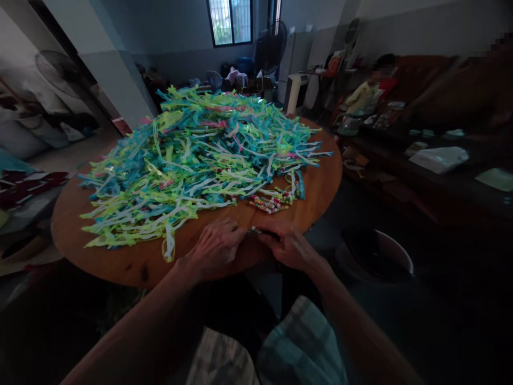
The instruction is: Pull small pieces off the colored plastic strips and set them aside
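My left hand (217,245) rests by the front edge of the round wooden table (324,190), its fingers drawn together in a pinch. Opposite it, my right hand (292,245) is closed too, thumb against forefinger. A tiny whitish piece (253,229) shows between the two sets of fingertips, too small to name. Just beyond my hands lie strings of colourful beads (272,203). A large heap of yellow-green, blue and white strips (200,155), with some pink ones, covers much of the tabletop.
A dark, round bin (377,256) stands on the floor to the right. Further right, a dark table holds a white packet (438,159) and jars. Someone in a yellow top (360,96) sits behind it. A standing fan (270,48) is at the back.
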Demonstrator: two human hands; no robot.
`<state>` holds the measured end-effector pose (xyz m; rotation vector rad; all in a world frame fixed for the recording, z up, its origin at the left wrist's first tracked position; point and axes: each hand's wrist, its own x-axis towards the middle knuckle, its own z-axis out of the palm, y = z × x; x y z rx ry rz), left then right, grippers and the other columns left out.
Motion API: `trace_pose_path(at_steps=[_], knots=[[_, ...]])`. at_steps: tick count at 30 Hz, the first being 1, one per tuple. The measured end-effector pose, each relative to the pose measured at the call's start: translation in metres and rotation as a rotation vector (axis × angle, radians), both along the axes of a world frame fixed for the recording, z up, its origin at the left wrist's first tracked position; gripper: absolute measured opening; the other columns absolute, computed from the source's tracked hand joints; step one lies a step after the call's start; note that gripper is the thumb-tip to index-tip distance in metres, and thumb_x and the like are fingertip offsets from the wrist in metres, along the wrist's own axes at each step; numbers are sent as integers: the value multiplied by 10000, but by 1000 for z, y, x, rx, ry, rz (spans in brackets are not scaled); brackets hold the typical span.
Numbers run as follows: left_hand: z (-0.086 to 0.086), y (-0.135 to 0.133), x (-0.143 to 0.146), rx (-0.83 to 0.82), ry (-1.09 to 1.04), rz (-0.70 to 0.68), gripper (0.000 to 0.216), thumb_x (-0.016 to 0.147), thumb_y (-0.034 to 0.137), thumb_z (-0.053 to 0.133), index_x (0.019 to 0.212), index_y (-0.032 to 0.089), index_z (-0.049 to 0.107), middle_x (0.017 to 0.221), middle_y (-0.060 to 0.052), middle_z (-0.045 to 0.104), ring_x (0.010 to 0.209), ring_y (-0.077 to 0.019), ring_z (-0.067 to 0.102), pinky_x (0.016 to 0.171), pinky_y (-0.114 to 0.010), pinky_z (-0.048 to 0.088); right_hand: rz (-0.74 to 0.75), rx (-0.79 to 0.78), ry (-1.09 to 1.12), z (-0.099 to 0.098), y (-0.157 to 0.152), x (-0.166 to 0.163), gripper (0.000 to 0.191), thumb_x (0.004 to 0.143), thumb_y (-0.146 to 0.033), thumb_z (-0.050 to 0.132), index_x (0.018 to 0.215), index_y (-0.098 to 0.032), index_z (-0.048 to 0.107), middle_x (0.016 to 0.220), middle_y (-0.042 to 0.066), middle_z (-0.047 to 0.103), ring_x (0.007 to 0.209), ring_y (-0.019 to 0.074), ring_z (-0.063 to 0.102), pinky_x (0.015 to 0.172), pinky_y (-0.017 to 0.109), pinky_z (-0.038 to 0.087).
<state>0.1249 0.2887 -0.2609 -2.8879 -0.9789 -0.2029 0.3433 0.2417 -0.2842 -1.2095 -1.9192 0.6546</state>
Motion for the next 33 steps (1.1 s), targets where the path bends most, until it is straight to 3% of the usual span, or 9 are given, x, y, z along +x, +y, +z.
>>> trace_pose_path(at_steps=[5,14,18,21,23,25,27,30,33], knots=[[-1,1,0,-47,-23,-13,227,918,108,438,865,166,651,775,-58,615,706,-183,551,614,-292,359,4,2,32,0,-1,0,234,919,-179,585,1089,-188,746,1069,84,761,985,223,697,886,342,524],[8,-7,-7,45,-134,-226,246,813,-2,421,843,157,607,701,-31,596,655,-168,555,584,-300,341,95,-10,-7,10,-16,2,218,961,-221,539,1086,-217,718,1027,64,749,926,203,692,828,315,524],[16,-19,-14,60,-72,-234,232,820,14,429,866,168,596,725,-29,617,654,-168,538,577,-311,343,123,5,-94,18,-32,-7,215,986,-198,485,1053,-196,689,901,65,709,832,188,654,762,298,496],[20,-34,-24,55,-125,-200,203,855,34,435,848,169,587,730,-31,623,652,-167,536,569,-310,352,201,-31,18,25,-36,-20,174,983,-220,514,990,-209,688,870,41,699,822,176,655,748,276,497],[22,-49,-37,26,-178,-136,215,898,47,422,804,176,568,710,-27,613,644,-160,539,565,-303,363,293,-81,85,29,-32,-28,192,996,-274,520,950,-220,698,859,23,698,801,164,659,725,260,504],[25,-67,-62,22,-223,-35,201,943,88,442,836,183,582,719,-23,620,660,-156,559,591,-295,398,257,-35,71,30,-22,-30,230,1007,-329,510,987,-217,710,880,35,696,798,171,654,721,272,511],[28,-88,-102,79,-274,104,147,963,135,487,969,201,618,792,-26,664,721,-158,610,657,-290,457,35,135,-38,26,-6,-26,277,1006,-344,488,1074,-184,703,964,90,692,860,212,645,774,329,517],[33,-116,-185,195,-279,443,207,970,188,513,1137,253,617,951,-27,720,839,-164,682,761,-284,530,-299,328,-334,11,23,-13,327,985,-296,445,1147,-132,676,1127,166,659,941,279,629,785,398,499],[29,-127,-261,344,-161,795,158,974,307,503,1067,268,625,951,-12,735,834,-200,711,747,-318,564,-363,310,-587,-3,44,2,323,955,-240,439,1162,-142,667,1169,151,652,881,272,630,684,368,465]])
